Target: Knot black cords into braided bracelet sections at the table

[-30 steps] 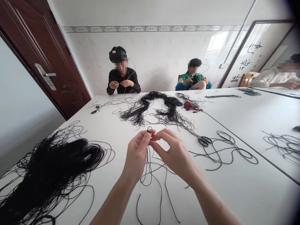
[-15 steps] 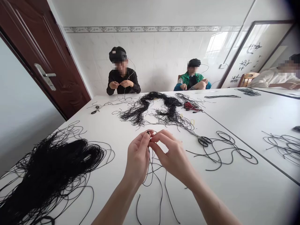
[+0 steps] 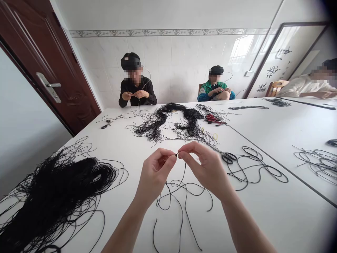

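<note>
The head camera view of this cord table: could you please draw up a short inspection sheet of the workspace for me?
Surface: white table, with cords spread across it.
Job's things: left hand and right hand pinch the end of a loose black cord, which trails onto the table.
Clutter: large black cord heap; tangled cord hank; scissors beside the right hand; red-handled scissors; small black scissors.
Grippers: nothing seen; bare hands only.
Cables: thin wire looping from the headset of a co-worker in black.
Surroundings: second co-worker, brown door, tiled wall.
</note>
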Demonstrator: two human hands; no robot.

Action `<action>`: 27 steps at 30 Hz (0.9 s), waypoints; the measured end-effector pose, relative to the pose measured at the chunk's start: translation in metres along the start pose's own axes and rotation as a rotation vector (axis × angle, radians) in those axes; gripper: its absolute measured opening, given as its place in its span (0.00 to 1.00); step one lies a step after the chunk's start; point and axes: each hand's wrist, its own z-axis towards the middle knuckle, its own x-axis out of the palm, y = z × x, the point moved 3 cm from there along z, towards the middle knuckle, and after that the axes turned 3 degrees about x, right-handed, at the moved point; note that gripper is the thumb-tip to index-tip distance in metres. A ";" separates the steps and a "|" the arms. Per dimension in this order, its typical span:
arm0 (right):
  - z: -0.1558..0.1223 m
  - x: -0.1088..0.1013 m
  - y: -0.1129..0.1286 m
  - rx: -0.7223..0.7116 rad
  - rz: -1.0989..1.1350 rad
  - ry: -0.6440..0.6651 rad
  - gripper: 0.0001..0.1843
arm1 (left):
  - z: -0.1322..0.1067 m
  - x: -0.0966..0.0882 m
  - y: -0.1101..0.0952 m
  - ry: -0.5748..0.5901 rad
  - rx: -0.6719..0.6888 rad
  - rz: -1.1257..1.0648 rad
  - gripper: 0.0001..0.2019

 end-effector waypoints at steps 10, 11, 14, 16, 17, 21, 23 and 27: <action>-0.004 -0.003 0.007 -0.054 -0.148 -0.025 0.07 | 0.001 0.002 -0.005 -0.064 -0.012 0.108 0.08; -0.004 -0.003 0.007 -0.055 -0.152 -0.027 0.08 | 0.001 0.002 -0.005 -0.068 -0.013 0.107 0.06; -0.004 -0.002 0.006 -0.049 -0.162 -0.016 0.08 | 0.000 0.002 -0.005 -0.077 -0.017 0.105 0.04; -0.004 -0.001 0.006 -0.045 -0.163 -0.009 0.09 | 0.000 0.002 -0.006 -0.080 -0.021 0.107 0.05; -0.004 0.000 0.006 -0.044 -0.162 -0.006 0.09 | 0.000 0.002 -0.006 -0.080 -0.022 0.107 0.06; -0.003 0.000 0.007 -0.034 -0.158 0.002 0.09 | 0.000 0.003 -0.007 -0.070 -0.034 0.107 0.05; -0.003 0.000 0.007 -0.034 -0.165 -0.003 0.09 | 0.000 0.004 -0.007 -0.065 -0.048 0.109 0.04; -0.003 0.000 0.006 -0.053 -0.193 -0.028 0.09 | 0.001 0.004 -0.005 -0.047 -0.075 0.115 0.05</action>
